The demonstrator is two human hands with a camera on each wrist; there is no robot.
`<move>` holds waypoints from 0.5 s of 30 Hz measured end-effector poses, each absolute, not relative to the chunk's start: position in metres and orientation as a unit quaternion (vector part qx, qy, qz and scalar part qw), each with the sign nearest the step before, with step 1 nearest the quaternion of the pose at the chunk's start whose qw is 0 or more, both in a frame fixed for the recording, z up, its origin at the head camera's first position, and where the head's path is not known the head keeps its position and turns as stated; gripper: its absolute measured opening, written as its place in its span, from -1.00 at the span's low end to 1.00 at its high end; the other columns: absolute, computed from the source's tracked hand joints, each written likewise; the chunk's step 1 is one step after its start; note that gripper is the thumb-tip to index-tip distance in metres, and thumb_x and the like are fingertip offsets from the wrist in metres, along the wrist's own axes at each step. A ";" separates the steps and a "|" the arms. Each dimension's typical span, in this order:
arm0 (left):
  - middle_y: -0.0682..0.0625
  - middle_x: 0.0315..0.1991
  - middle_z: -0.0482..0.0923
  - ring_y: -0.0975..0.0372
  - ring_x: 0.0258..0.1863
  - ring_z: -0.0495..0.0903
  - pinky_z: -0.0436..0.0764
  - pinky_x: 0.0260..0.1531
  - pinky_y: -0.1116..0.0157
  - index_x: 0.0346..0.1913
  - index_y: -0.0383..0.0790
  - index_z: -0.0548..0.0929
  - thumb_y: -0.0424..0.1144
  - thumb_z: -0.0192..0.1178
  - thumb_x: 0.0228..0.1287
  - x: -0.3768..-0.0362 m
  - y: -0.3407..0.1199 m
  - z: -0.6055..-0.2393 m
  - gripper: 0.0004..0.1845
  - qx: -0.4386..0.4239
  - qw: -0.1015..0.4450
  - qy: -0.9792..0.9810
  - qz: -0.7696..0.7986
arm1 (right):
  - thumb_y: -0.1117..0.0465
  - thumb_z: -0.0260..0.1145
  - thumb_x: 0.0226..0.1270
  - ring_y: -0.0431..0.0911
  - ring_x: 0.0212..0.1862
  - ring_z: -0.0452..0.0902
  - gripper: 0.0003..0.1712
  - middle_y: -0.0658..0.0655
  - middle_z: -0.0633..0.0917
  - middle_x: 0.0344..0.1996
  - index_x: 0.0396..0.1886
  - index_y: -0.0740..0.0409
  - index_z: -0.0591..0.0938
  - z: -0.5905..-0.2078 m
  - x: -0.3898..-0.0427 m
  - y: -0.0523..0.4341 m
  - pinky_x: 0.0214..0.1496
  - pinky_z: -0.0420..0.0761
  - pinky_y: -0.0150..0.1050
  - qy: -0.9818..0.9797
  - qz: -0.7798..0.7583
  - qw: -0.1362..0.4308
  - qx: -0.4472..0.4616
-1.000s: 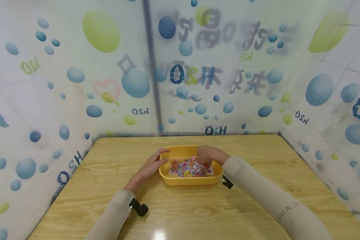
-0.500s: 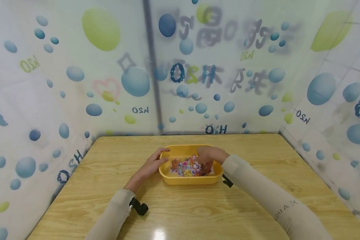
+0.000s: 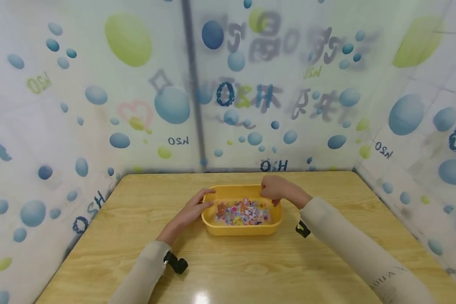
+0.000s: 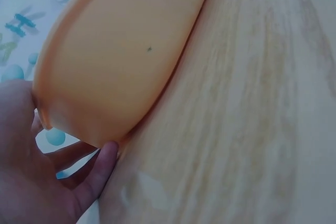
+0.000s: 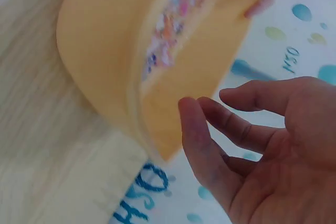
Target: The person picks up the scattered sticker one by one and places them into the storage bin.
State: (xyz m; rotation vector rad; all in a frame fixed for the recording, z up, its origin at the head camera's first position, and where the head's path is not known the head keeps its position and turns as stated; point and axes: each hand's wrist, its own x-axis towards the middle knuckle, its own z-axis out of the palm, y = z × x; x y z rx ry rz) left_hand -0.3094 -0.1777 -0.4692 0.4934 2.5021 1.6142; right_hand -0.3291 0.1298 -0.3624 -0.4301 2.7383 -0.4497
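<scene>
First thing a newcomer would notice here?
The yellow tray mid-table, holding a heap of small multicoloured pieces. The left hand holds the tray's left rim, while the right hand hovers above its far right corner, fingers loosely curled with nothing visibly in them. Bubble-print sheets wall in the wooden table on three sides.

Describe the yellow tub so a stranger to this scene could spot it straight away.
Start at the wooden table ringed by bubble-printed curtains. Near its middle, towards the far edge, stands the yellow tub, a shallow rounded-corner tray with the left hand gripping its left rim and the right hand above its far right corner. It is the only container there, and it holds a heap of small multicoloured pieces.
</scene>
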 end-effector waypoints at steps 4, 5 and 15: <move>-0.20 0.59 0.21 -0.14 0.57 0.20 0.21 0.52 -0.20 0.49 -0.11 0.37 -0.17 0.08 0.58 -0.310 -0.178 -0.467 -0.50 0.165 0.082 0.826 0.533 | 0.20 0.19 0.46 -0.15 -0.64 0.53 -0.69 -0.02 0.41 -0.70 -0.52 0.17 0.59 -0.352 -0.332 0.151 -0.43 0.73 -0.24 0.964 -0.162 0.157 -0.144; -0.20 0.59 0.21 -0.14 0.56 0.20 0.21 0.52 -0.20 0.49 -0.11 0.37 -0.16 0.10 0.57 -0.310 -0.179 -0.466 -0.49 0.164 0.088 0.826 0.531 | 0.19 0.20 0.46 -0.15 -0.63 0.52 -0.72 -0.01 0.44 -0.68 -0.47 0.19 0.62 -0.350 -0.333 0.156 -0.45 0.71 -0.27 0.964 -0.164 0.158 -0.140; -0.18 0.63 0.11 -0.20 0.51 0.26 0.44 0.37 -0.18 0.58 0.13 0.26 -0.04 0.19 0.51 -0.306 -0.190 -0.453 -0.34 0.138 0.147 0.824 0.530 | 0.15 0.20 0.48 -0.15 -0.62 0.51 -0.66 0.07 0.56 -0.62 -0.55 0.13 0.62 -0.330 -0.336 0.200 -0.39 0.76 -0.19 0.962 -0.176 0.160 -0.137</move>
